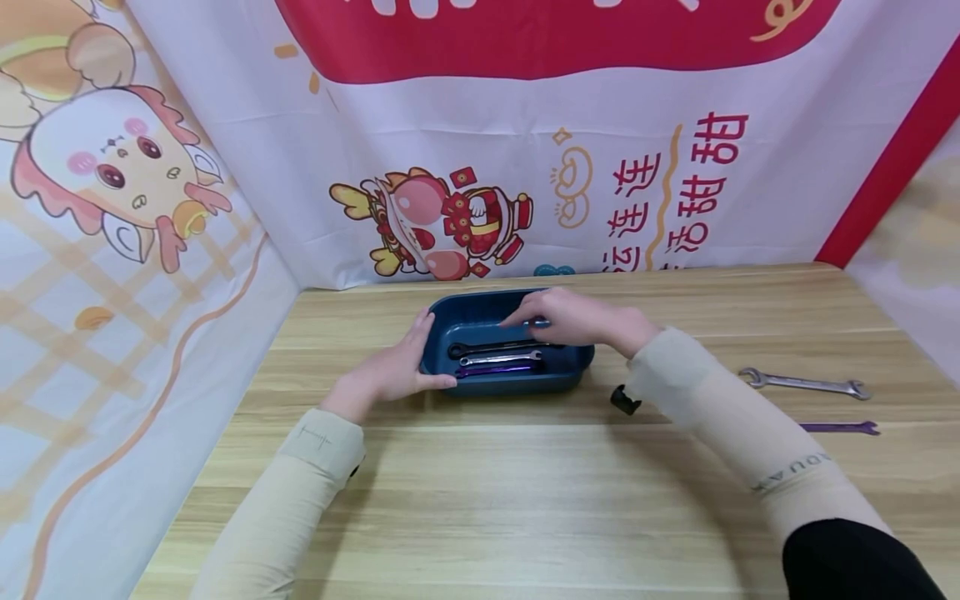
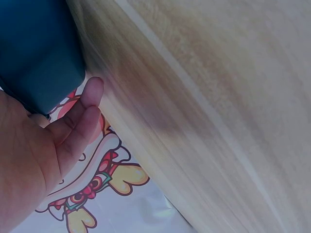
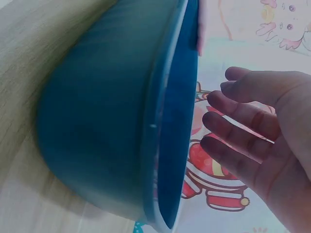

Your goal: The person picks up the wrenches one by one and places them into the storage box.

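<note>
A dark blue plastic bin sits near the back of the table. Inside it lie a black wrench, a silver wrench and a purple wrench. My left hand rests at the bin's left end, fingers extended along the rim and thumb by the front corner. Over the bin's right half hovers my right hand, its fingers loosely bent and apart, with nothing between them in the right wrist view. A small shiny bit of metal shows beneath those fingers. The right hand covers the black wrench's right end.
To the right on the wooden table lie another silver wrench and another purple wrench, the latter partly hidden by the right sleeve. A printed cloth hangs behind the table. A second cloth borders the left side.
</note>
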The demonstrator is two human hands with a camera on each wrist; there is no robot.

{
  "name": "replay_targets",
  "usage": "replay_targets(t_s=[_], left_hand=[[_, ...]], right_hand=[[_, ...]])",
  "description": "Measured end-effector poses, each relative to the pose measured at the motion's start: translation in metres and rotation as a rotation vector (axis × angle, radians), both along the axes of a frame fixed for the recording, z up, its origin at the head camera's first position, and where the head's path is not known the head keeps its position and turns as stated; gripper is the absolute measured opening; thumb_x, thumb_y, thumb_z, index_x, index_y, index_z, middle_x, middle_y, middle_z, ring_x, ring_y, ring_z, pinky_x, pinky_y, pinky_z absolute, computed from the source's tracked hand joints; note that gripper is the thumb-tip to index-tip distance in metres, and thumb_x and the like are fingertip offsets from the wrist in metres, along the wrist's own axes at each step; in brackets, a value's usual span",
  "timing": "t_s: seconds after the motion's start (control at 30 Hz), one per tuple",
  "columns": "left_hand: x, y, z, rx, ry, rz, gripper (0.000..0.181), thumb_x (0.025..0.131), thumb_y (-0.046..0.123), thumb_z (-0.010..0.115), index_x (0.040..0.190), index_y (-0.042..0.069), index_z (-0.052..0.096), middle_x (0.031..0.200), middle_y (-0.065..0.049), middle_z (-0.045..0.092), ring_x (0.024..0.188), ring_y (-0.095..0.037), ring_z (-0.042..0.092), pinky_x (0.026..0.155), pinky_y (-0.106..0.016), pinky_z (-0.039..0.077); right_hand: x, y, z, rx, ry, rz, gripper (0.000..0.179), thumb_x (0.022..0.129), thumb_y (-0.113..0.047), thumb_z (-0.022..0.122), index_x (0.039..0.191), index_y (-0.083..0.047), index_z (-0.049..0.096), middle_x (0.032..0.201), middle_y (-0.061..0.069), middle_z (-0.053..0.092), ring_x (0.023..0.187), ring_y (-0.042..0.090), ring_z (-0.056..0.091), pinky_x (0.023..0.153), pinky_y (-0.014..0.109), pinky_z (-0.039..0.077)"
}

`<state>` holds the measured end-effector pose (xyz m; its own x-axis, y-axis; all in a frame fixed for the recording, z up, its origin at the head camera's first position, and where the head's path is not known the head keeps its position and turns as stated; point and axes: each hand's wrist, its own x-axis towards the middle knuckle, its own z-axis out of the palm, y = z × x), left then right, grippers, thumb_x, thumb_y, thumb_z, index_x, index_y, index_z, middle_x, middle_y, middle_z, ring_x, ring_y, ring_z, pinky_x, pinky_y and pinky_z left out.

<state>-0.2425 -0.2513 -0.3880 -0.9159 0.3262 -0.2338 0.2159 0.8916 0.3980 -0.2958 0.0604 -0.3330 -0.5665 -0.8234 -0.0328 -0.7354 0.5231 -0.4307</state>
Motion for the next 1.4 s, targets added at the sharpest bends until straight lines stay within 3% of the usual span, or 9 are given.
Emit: replay_targets(t_s=[0.23,0.7,0.97,1.4], left_hand=[[-0.001,0.0,-0.002,0.004,0.005,0.003,0.12,0.088,0.069,0.067,0.165,0.017,-0.008,0.171,-0.002,-0.013,0.15,-0.038,0.028,0.115,-0.056,0.035],[-0.002,-0.001,0.0,0.0,0.002,-0.009,0.12,0.088,0.07,0.066,0.165,0.015,-0.009,0.171,-0.004,-0.013,0.152,-0.037,0.025,0.116,-0.055,0.034],[-0.002,0.0,0.0,0.008,-0.005,0.001,0.12,0.088,0.07,0.066,0.165,0.018,-0.01,0.171,-0.001,-0.014,0.151,-0.037,0.027,0.115,-0.056,0.034],[-0.001,0.0,0.001,0.007,-0.002,-0.006,0.12,0.088,0.07,0.066,0.165,0.016,-0.008,0.171,-0.003,-0.013,0.151,-0.037,0.026,0.116,-0.055,0.033]], right_hand=[[0.008,0.011,0.008,-0.018,0.011,0.004,0.038,0.101,-0.006,0.064,0.137,-0.016,0.068,0.133,0.006,0.066,0.122,0.025,0.061,0.103,0.043,0.051],[0.015,0.041,0.011,-0.079,0.073,-0.017,0.036,0.098,-0.002,0.067,0.133,-0.012,0.071,0.127,0.009,0.068,0.116,0.026,0.064,0.097,0.044,0.055],[0.022,0.061,0.016,-0.077,0.121,-0.058,0.038,0.097,-0.002,0.068,0.134,-0.012,0.07,0.135,0.014,0.065,0.129,0.035,0.058,0.103,0.052,0.05],[0.03,0.092,0.013,-0.109,0.134,-0.109,0.037,0.095,0.001,0.07,0.131,-0.009,0.071,0.132,0.014,0.067,0.119,0.033,0.063,0.097,0.052,0.054]])
